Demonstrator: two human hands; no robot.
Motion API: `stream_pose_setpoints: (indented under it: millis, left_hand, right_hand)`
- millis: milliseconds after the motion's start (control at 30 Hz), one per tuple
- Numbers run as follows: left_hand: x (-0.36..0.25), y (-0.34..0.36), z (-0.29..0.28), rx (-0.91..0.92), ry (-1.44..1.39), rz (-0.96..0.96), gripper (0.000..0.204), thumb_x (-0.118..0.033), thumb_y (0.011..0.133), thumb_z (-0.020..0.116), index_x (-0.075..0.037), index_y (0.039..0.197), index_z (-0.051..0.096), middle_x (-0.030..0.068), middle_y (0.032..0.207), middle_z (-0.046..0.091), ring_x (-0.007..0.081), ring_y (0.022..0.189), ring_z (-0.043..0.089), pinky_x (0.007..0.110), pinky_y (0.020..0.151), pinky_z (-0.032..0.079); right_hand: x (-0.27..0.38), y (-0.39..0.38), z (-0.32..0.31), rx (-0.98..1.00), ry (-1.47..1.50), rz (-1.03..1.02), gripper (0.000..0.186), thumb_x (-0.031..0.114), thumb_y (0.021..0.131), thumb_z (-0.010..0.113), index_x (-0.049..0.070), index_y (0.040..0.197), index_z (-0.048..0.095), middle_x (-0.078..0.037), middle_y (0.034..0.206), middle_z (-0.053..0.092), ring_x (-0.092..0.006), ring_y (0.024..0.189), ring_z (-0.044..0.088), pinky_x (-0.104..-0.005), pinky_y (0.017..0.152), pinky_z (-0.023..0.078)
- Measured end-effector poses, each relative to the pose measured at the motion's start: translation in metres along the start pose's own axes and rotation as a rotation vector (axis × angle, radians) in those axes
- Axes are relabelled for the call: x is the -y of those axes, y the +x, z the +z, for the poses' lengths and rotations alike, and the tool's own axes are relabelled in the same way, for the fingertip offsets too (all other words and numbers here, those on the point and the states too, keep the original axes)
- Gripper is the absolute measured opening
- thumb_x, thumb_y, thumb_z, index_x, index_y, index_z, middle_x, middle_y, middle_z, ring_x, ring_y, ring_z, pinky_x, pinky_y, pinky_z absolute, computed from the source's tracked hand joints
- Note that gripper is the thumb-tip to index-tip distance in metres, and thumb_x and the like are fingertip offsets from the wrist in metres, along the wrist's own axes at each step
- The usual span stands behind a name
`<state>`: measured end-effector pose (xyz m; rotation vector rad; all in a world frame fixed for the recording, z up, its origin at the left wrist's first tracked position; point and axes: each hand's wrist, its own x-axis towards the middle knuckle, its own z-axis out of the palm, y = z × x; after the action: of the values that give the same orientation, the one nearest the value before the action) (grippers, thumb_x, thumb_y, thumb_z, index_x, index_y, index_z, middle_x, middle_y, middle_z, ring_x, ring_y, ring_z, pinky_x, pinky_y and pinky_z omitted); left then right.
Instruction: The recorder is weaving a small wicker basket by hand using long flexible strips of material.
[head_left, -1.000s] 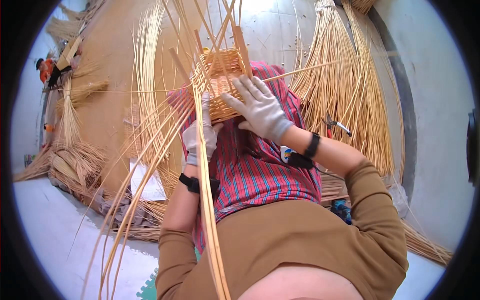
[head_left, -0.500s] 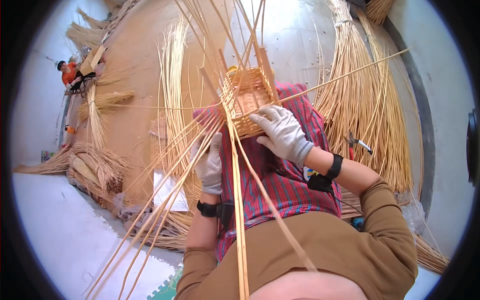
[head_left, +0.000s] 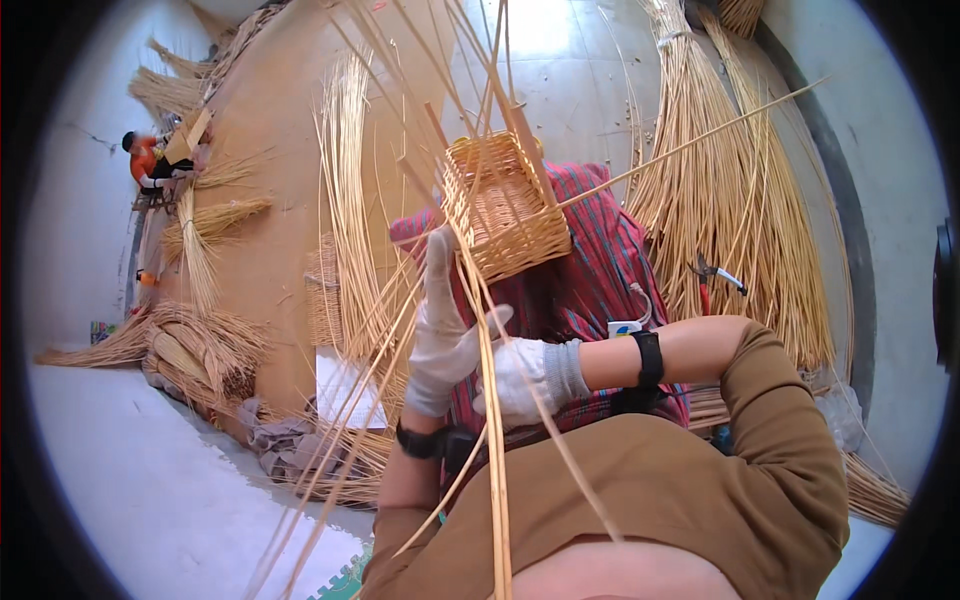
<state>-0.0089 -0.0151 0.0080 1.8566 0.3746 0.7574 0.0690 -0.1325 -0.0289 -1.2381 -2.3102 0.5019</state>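
Note:
A half-woven wicker basket (head_left: 515, 245) rests tilted on the red striped cloth (head_left: 610, 260) over my lap. Long wicker rods (head_left: 483, 370) fan out from its near left corner toward me, and upright rods rise from its far side. My left hand (head_left: 440, 330), in a whitish glove, lies at that corner with its index finger stretched up against the weave and its thumb spread out. Closer to my body, my gloved right hand (head_left: 525, 380) is closed beside the left palm. One rod runs down-left from its fingers, which the other rods partly cover.
Bundles of wicker rods (head_left: 740, 220) lie on the right, with red-handled pruning shears (head_left: 708, 280) on them. More rods (head_left: 345, 200) and a white sheet (head_left: 347, 390) lie on the left. At far left sits another person (head_left: 150, 160) in orange.
My right hand has left the basket's near rim and moved down and left, beside my left hand. My left hand has risen toward the basket's corner. Some rods on the left have swung.

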Motion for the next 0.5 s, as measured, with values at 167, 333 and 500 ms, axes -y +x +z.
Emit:
stream_pose_setpoints:
  millis: [167,333,500]
  left_hand:
    - [0.034,0.017,-0.010,-0.233,-0.395,0.077,0.046,-0.008,0.097,0.065,-0.005,0.140,0.048,-0.0014,0.078,0.061,0.0092,0.067,0.056,0.041,0.100,0.052]
    - [0.057,0.001,-0.025,-0.184,-0.276,0.175,0.029,-0.031,0.107,0.053,-0.004,0.117,0.058,0.0045,0.083,0.066,0.0121,0.069,0.059,0.049,0.106,0.050]
    - [0.063,-0.025,0.007,-0.239,0.161,0.176,0.037,-0.029,0.106,0.056,0.000,0.129,0.055,0.0184,0.126,0.066,0.0294,0.131,0.057,0.047,0.116,0.040]
  right_hand:
    - [-0.016,-0.036,-0.064,-0.117,0.125,0.193,0.031,0.039,0.084,0.073,0.013,0.071,0.065,-0.010,0.060,0.062,-0.0332,0.063,0.065,-0.0456,0.063,0.051]
    - [-0.154,-0.091,-0.062,-1.154,1.273,0.257,0.044,0.043,0.107,0.049,0.009,0.082,0.061,-0.004,0.069,0.060,-0.0194,0.063,0.058,-0.0383,0.070,0.053]
    - [-0.132,-0.096,-0.083,-1.088,1.176,0.586,0.020,0.024,0.106,0.057,0.007,0.107,0.065,-0.003,0.093,0.065,-0.0141,0.086,0.066,-0.0349,0.084,0.058]
